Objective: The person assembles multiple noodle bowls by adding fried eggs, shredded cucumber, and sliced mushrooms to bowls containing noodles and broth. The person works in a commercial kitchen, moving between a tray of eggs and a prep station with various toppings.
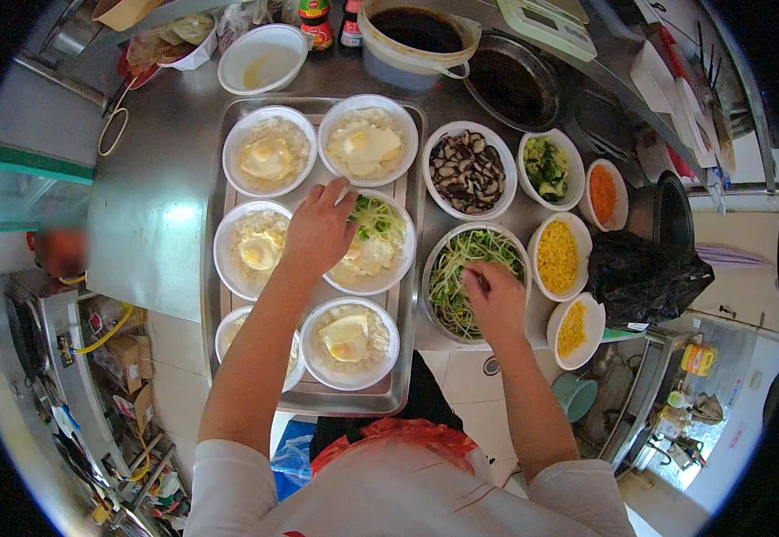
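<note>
A steel tray (416, 235) holds several white bowls of rice, each topped with a fried egg. Over the middle right bowl (408, 262) is my left hand (322, 225), its fingertips at the edge of a small heap of green sprouts (373, 218) beside the egg (362, 258). What those fingers grip is hidden. To the tray's right, a round container (430, 315) is filled with long green sprouts (456, 282). My right hand (500, 302) reaches into it, fingers curled at the sprouts' surface; whether strands are pinched there cannot be made out.
Right of the tray stand bowls of sliced mushrooms (467, 171), chopped greens (545, 168), shredded carrot (602, 193) and corn kernels (559, 258). A tub of dark liquid (416, 70) and a dark pan (514, 80) sit behind. A black plastic bag (638, 282) lies at the right.
</note>
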Tool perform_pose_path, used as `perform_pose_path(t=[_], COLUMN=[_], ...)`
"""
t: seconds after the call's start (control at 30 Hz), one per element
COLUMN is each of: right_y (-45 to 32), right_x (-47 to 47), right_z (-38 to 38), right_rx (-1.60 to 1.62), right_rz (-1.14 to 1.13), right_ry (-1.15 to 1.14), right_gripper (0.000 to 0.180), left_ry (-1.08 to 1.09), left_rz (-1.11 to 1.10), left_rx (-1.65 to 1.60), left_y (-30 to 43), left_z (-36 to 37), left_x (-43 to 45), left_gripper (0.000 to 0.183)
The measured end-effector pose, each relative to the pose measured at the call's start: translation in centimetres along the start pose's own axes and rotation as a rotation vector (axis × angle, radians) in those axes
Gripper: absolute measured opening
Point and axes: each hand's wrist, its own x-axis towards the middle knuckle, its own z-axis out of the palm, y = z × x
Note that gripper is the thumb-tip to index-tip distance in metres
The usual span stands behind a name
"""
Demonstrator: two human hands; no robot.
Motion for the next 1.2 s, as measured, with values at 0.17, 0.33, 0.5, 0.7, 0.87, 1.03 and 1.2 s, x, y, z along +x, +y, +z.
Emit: perform_pose_path(t=[0.17,0.33,0.5,0.7,0.87,1.03,1.2], right_y=[2.1,3.7,2.0,3.1,4.3,1.5,2.0], right_x=[-2.5,-2.1,-0.2,-0.1,-2.0,-2.0,-2.3], right_z=[-2.2,-1.1,-0.4,0.9,-0.5,-2.0,-3.4], right_rx=[-0.051,-0.313,-0.566,-0.608,-0.500,-0.401,-0.198], right_rz=[0.121,-0.065,-0.062,0.100,-0.021,0.082,0.105], right_ry=[-0.005,0.063,-0.153,-0.333,-0.184,-0.101,0.029], right_gripper=[0.017,0.038,0.076,0.057,0.039,0.034,0.028], left_ry=[-0.164,-0.196,-0.156,0.017,0.039,0.005,-0.016], left_rz=[-0.009,-0.085,-0.201,-0.277,-0.407,-0.468,-0.350], left_rx=[0.179,0.187,0.148,-0.058,-0.227,-0.278,-0.315], left_y=[-0.6,-1.5,-0.6,0.6,0.2,-0.7,0.2], left_z=[0.4,1.4,0.4,-2.8,-4.3,-5.5,-4.5], left_x=[-0.2,-0.3,0.3,-1.9,-5.9,-8.5,-7.7], left_gripper=[0.031,0.025,0.026,0.026,0.022,0.025,0.026])
